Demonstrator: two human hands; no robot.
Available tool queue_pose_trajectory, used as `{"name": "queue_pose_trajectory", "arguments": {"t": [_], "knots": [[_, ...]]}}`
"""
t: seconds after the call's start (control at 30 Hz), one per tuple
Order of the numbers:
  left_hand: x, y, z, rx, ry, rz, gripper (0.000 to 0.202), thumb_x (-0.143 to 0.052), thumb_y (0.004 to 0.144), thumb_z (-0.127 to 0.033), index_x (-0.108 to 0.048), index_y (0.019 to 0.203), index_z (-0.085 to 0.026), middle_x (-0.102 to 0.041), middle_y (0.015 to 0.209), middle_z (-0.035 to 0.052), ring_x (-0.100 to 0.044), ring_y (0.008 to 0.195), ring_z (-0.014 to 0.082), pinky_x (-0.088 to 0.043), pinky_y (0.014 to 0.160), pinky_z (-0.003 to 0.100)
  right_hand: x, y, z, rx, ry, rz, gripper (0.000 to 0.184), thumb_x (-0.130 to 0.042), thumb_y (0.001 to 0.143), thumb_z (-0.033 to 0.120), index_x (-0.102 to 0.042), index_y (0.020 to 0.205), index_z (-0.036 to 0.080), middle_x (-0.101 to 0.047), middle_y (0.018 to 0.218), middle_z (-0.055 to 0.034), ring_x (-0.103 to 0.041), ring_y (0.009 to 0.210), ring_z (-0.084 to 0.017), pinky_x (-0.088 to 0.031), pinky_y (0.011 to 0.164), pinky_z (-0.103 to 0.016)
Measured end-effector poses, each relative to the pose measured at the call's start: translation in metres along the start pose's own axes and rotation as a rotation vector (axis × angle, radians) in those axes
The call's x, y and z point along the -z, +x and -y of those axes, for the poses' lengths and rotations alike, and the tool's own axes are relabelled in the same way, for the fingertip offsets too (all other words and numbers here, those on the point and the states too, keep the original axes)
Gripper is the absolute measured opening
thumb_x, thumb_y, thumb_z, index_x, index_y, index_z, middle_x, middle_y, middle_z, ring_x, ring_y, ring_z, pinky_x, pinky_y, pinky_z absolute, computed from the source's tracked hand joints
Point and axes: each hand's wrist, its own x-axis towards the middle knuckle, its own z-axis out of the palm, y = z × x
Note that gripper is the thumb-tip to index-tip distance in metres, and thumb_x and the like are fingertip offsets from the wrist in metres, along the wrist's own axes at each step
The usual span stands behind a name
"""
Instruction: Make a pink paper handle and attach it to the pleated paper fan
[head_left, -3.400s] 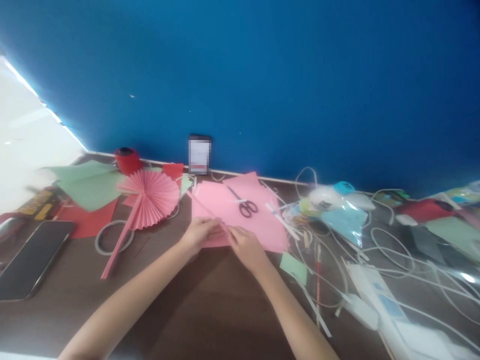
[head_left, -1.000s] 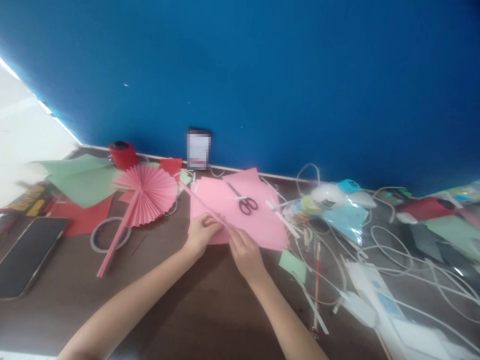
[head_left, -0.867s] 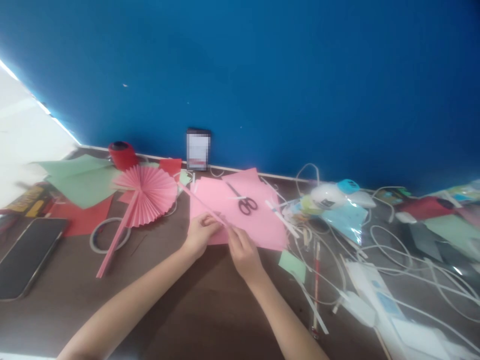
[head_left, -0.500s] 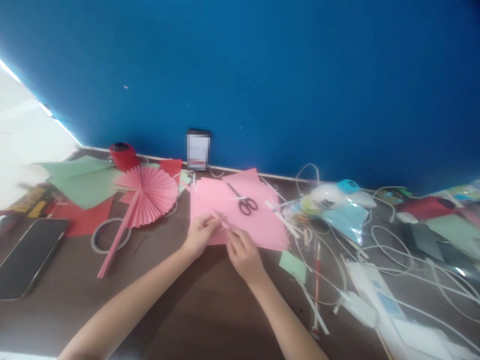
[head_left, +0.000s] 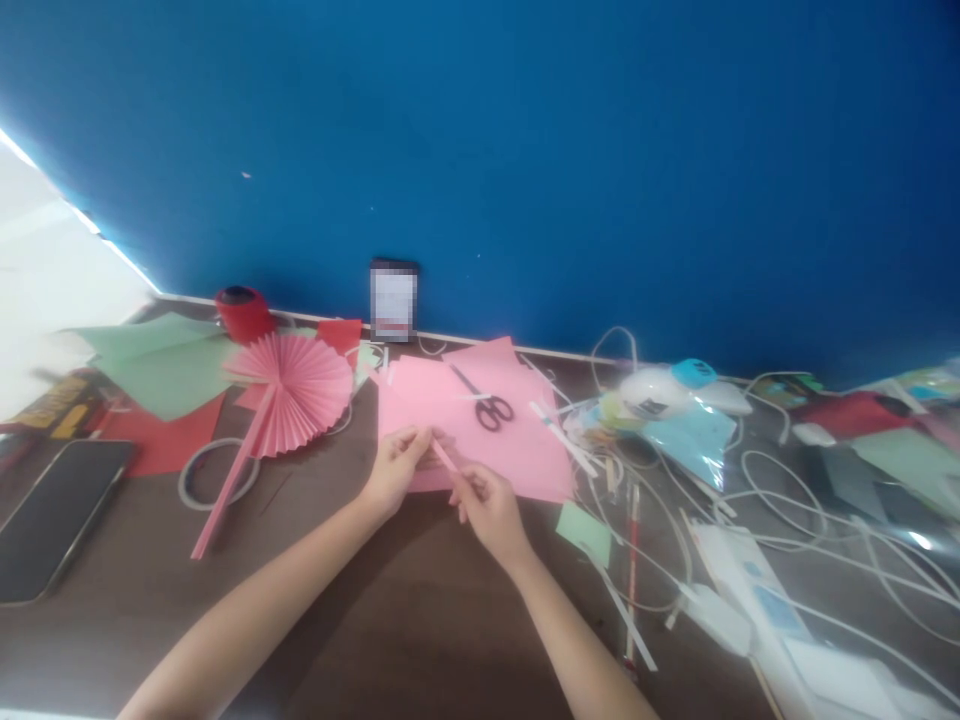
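My left hand (head_left: 401, 465) and right hand (head_left: 487, 508) both pinch the pink paper strip (head_left: 445, 456), at seven o'clock from the scissors (head_left: 493, 413), so I should hold it taut and press evenly.

A dark brown, flat-topped table (head_left: 405, 620) bears a black rectangular smartphone (head_left: 61, 525) at the left, a pale grey ring-shaped roll (head_left: 186, 484), overlapping pink paper sheets (head_left: 525, 455) mid-table, a small pale green paper piece (head_left: 583, 533) and, rightward, looping thin white cables (head_left: 787, 543).
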Motion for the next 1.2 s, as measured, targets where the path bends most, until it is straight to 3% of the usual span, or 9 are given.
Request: {"name": "queue_pose_trajectory", "arguments": {"t": [0.2, 0.33, 0.5, 0.8, 1.0, 1.2], "knots": [[0.006, 0.006, -0.004, -0.031, -0.106, -0.061, 0.037, -0.073, 0.065, -0.039, -0.067, 0.085, -0.008, -0.070, 0.082, 0.0126, -0.067, 0.080, 0.0231, -0.052, 0.076, 0.033, -0.004, -0.003, -0.003, -0.077, 0.031, 0.086, 0.027, -0.045, 0.085, 0.044, -0.050, 0.075, 0.019, -0.048, 0.048, 0.0069, -0.042, 0.032, -0.007, -0.030, 0.034, -0.017], [0.009, 0.010, -0.005, 0.005, -0.185, -0.044, 0.039, -0.074, 0.064, -0.036, -0.066, 0.088, -0.007, -0.070, 0.086, 0.0152, -0.066, 0.085, 0.0257, -0.050, 0.084, 0.039, -0.001, -0.005, 0.000, -0.021, -0.069, 0.053, 0.029, -0.045, 0.084, 0.043, -0.052, 0.070, 0.019, -0.045, 0.045, 0.0065, -0.041, 0.033, -0.007, -0.030, 0.034, -0.018], [0.010, 0.012, -0.008, -0.014, -0.236, -0.102, 0.035, -0.076, 0.063, -0.033, -0.066, 0.086, -0.008, -0.070, 0.087, 0.0149, -0.066, 0.086, 0.0246, -0.047, 0.089, 0.038, 0.002, -0.006, 0.002, -0.012, -0.065, 0.028, 0.028, -0.048, 0.083, 0.042, -0.051, 0.068, 0.019, -0.045, 0.045, 0.0061, -0.041, 0.033, -0.007, -0.030, 0.033, -0.018], [0.019, 0.012, -0.021, 0.019, -0.230, 0.052, 0.036, -0.074, 0.065, -0.024, -0.065, 0.097, -0.010, -0.066, 0.103, 0.0163, -0.059, 0.103, 0.0275, -0.045, 0.092, 0.038, 0.005, -0.003, -0.008, -0.152, 0.165, 0.066, 0.028, -0.052, 0.080, 0.045, -0.050, 0.071, 0.018, -0.046, 0.041, 0.0079, -0.037, 0.028, -0.005, -0.022, 0.028, -0.015], [0.015, 0.011, -0.018, -0.003, -0.188, 0.008, 0.035, -0.076, 0.062, -0.030, -0.067, 0.088, -0.009, -0.070, 0.090, 0.0149, -0.066, 0.089, 0.0261, -0.050, 0.085, 0.036, 0.003, -0.003, -0.005, -0.229, 0.232, 0.090, 0.030, -0.055, 0.077, 0.047, -0.049, 0.070, 0.018, -0.047, 0.040, 0.0082, -0.035, 0.025, -0.004, -0.015, 0.025, -0.014], [0.017, 0.012, -0.016, -0.013, -0.168, -0.077, 0.032, -0.078, 0.058, -0.030, -0.067, 0.080, -0.009, -0.071, 0.078, 0.0120, -0.068, 0.076, 0.0230, -0.054, 0.071, 0.031, 0.002, -0.004, -0.002, -0.263, 0.251, 0.163, 0.032, -0.055, 0.076, 0.048, -0.050, 0.070, 0.018, -0.049, 0.040, 0.0079, -0.037, 0.024, -0.005, -0.016, 0.024, -0.014]]}}
